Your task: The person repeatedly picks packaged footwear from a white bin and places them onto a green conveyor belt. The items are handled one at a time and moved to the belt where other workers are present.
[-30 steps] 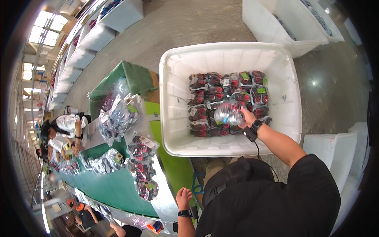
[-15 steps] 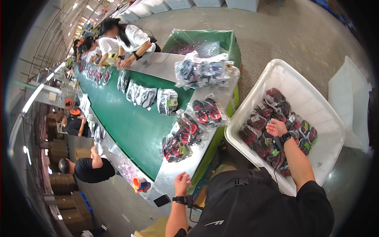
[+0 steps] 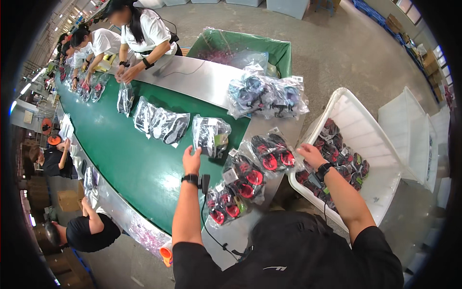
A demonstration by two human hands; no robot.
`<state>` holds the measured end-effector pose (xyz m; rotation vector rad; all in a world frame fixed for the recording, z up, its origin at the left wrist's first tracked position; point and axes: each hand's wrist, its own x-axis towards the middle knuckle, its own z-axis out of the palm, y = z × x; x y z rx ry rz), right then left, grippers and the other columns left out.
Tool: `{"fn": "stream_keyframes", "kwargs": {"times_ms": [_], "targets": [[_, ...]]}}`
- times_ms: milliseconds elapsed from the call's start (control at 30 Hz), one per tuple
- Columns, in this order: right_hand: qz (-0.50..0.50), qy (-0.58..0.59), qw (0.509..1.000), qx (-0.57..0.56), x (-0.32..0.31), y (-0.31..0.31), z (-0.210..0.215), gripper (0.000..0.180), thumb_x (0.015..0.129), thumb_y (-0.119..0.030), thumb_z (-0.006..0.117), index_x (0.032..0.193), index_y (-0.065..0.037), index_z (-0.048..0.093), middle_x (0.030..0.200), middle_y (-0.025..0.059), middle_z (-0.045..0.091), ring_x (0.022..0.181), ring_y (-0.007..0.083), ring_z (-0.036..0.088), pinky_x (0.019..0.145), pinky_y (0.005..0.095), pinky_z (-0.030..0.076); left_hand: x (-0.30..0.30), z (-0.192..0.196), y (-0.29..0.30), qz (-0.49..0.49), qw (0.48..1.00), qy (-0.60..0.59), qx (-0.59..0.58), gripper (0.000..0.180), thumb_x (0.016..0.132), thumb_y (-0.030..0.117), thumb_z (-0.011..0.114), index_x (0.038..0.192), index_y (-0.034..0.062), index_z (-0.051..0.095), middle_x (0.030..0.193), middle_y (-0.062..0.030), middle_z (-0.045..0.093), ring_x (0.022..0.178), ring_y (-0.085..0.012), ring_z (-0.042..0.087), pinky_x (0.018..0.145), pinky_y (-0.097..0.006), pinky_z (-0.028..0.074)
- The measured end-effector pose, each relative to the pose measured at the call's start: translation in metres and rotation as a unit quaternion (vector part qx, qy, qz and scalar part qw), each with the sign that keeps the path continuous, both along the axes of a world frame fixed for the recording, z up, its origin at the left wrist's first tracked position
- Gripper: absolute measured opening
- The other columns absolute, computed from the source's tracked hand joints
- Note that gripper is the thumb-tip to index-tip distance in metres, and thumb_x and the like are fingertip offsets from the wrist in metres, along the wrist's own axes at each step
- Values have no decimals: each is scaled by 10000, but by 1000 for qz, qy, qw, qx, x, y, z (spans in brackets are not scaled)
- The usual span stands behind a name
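My left hand (image 3: 191, 161) reaches over the green belt, fingers apart, at the near left edge of a clear bag of grey-and-black shoes (image 3: 211, 136). Whether it touches the plastic I cannot tell. My right hand (image 3: 312, 155) is open between the white bin and a bag of black-and-red shoes (image 3: 272, 152), its fingertips close to that bag. Two more bags of black-and-red shoes, a middle one (image 3: 243, 176) and a nearer one (image 3: 224, 204), lie in a row along the metal table end. Neither hand holds anything.
The white bin (image 3: 380, 135) at right holds several bagged shoes. Bagged bluish shoes (image 3: 267, 95) are piled on the far table corner, before a green lined container (image 3: 281, 48). More bags lie on the belt (image 3: 144, 178). A co-worker (image 3: 144, 33) handles a bag at the far side.
My right hand has come out from over the bin toward the table bags. My left hand has moved forward over the belt to the grey-and-black shoes. The view has shifted.
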<state>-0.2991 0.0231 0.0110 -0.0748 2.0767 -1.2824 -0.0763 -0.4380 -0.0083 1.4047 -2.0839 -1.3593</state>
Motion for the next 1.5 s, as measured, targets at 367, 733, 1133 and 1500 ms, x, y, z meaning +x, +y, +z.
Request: {"fn": "stream_keyframes", "kwargs": {"times_ms": [367, 733, 1133, 1500], "targets": [[62, -27, 997, 29, 20, -65, 2, 824, 794, -345, 811, 1393, 73, 430, 1252, 176, 608, 1144, 224, 578, 1004, 336, 447, -58, -31, -47, -154, 980, -67, 103, 854, 635, 340, 873, 1275, -90, 506, 1182, -198, 651, 1056, -261, 651, 939, -352, 496], [30, -77, 997, 4, 27, -51, -10, 897, 781, -293, 839, 1444, 60, 349, 1321, 157, 556, 1200, 211, 554, 1042, 340, 431, 73, 6, 28, -148, 967, 130, -161, 597, 713, -66, 686, 1282, 0, 516, 1260, -139, 546, 1185, -265, 535, 1034, -354, 420], [-36, -288, 948, -129, 20, -58, 5, 515, 905, -375, 678, 1234, 13, 600, 1117, 99, 675, 982, 191, 642, 884, 340, 500, 65, 13, 13, -19, 955, 35, 294, 785, 844, 220, 737, 1477, -7, 332, 1210, -130, 613, 992, -194, 632, 803, -321, 532], [-205, -281, 886, -307, 40, 55, 31, 263, 936, -272, 620, 1059, -53, 695, 982, 54, 726, 852, 155, 668, 825, 318, 508, 57, 124, 68, -23, 910, 231, 342, 524, 938, 139, 601, 1419, 36, 421, 1265, -110, 592, 1092, -209, 611, 944, -355, 503]]}}
